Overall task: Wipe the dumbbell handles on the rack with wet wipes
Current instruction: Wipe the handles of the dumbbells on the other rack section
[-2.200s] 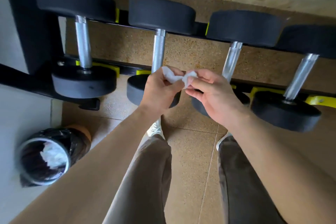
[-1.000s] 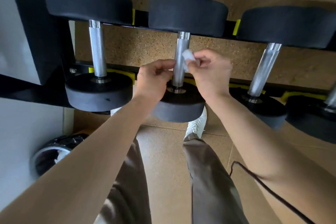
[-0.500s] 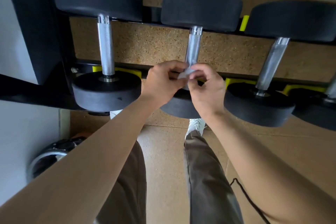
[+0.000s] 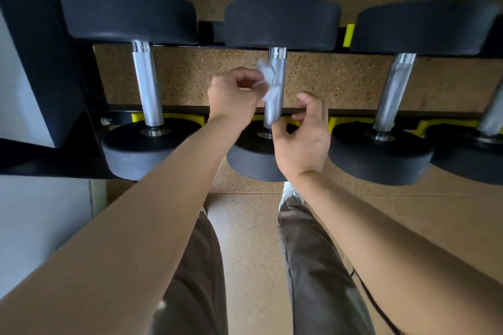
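Black dumbbells with silver knurled handles lie across a black rack [image 4: 40, 62] with yellow saddles. My left hand [image 4: 234, 98] pinches a crumpled white wet wipe [image 4: 268, 81] against the left side of the middle dumbbell handle [image 4: 275, 106], near its upper half. My right hand [image 4: 303, 139] hovers just right of the handle's lower end, fingers loosely curled and holding nothing. The left dumbbell handle [image 4: 147, 84] and the right dumbbell handle [image 4: 393, 92] stand bare on either side.
A further dumbbell [image 4: 471, 152] shows at the right edge. My legs in brown trousers and a white shoe [image 4: 290, 193] stand on the speckled cork-coloured floor [image 4: 245, 253] below the rack. A white wall [image 4: 32, 212] is at the left.
The wipe passed fully into my left hand, which rose along the middle handle. My right hand let go of the wipe and dropped lower. The bin has left the view.
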The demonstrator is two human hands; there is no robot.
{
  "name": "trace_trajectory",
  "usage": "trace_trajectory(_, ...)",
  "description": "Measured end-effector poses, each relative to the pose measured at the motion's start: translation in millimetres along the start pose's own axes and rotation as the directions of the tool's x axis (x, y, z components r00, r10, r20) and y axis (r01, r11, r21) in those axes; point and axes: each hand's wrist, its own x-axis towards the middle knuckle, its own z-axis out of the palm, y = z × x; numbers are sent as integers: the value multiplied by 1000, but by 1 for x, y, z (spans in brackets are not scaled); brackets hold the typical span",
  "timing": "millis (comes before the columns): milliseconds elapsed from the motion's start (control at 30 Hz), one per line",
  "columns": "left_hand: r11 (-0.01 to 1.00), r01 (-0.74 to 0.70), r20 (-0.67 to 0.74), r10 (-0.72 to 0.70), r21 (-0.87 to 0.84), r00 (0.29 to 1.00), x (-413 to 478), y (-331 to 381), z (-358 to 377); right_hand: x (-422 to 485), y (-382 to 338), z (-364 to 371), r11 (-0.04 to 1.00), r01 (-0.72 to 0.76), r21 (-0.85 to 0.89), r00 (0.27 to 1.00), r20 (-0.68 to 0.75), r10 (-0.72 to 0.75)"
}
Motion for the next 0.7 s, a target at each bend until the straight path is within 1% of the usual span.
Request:
trace_trajectory(33,999,15,21,-15,31,1000,-2,-2,2,0,1,0,1000,-10,4,1000,6,10)
trace_trajectory(100,981,12,76,-26,191,997,-9,-5,-1,1,1,0,999,-38,14,999,28,38)
trace_trajectory(133,962,31,110,-62,270,992,-14,-9,-4,2,2,0,999,-45,16,998,48,44)
trace_trajectory(167,951,66,149,-115,302,982,-18,-12,-7,3,3,-1,999,-41,17,996,77,39)
trace_trajectory(200,950,102,191,-163,294,968,-22,-15,-11,3,4,-2,1000,-25,17,993,114,23)
trace_trajectory(267,971,141,268,-191,192,944,-27,-15,-18,5,5,-5,999,32,33,979,200,-38)
trace_trajectory(367,993,115,332,-122,41,935,-31,-6,-25,10,7,-11,983,119,136,960,239,-149)
trace_trajectory(433,997,72,344,-61,-19,937,-32,3,-29,17,5,-17,982,62,177,961,256,-107)
trace_trajectory(500,994,75,341,-43,-80,939,-31,8,-31,26,2,-25,981,-7,195,964,262,-45)
trace_trajectory(533,992,89,332,-53,-94,942,-30,11,-31,32,0,-28,977,-28,210,969,247,-26)
trace_trajectory(600,992,109,314,-82,-70,946,-25,17,-30,43,-4,-35,962,-68,264,975,222,8)
trace_trajectory(667,990,128,309,-106,-51,945,-19,21,-29,53,-10,-38,936,-127,330,972,230,50)
trace_trajectory(700,982,168,326,-132,-82,936,-16,23,-29,57,-12,-39,916,-166,366,968,238,81)
